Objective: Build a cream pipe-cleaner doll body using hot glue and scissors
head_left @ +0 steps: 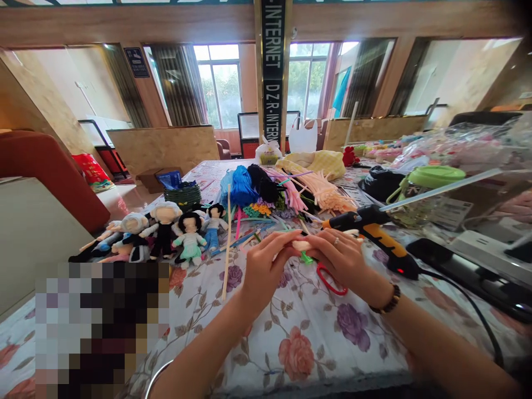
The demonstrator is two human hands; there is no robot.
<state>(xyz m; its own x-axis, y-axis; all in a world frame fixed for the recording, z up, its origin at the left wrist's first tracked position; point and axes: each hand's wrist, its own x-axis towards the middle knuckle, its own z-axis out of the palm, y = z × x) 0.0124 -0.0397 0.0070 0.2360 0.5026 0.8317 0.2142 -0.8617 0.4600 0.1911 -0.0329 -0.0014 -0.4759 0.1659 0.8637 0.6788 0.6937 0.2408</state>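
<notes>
My left hand (266, 266) and my right hand (347, 260) meet over the middle of the table, fingers closed. Between their fingertips they pinch a small cream fuzzy piece (301, 245), which looks like bent chenille stem; the fingers hide much of it. Just below it shows a bit of bright green (306, 257), too small to name. Red scissor handles (331, 280) lie under my right hand, their blades out of sight. To the right of that hand rests a black and orange glue gun (380, 238) with a long clear glue stick (440, 191) in its back.
Several fuzzy dolls (166, 224) sit at the left. Behind my hands lie bundles of blue chenille stems (241, 185) and peach ones (328, 191). A single cream stem (227, 244) lies left of my hands. A green-lidded jar (432, 194) and black phone (465, 277) stand right.
</notes>
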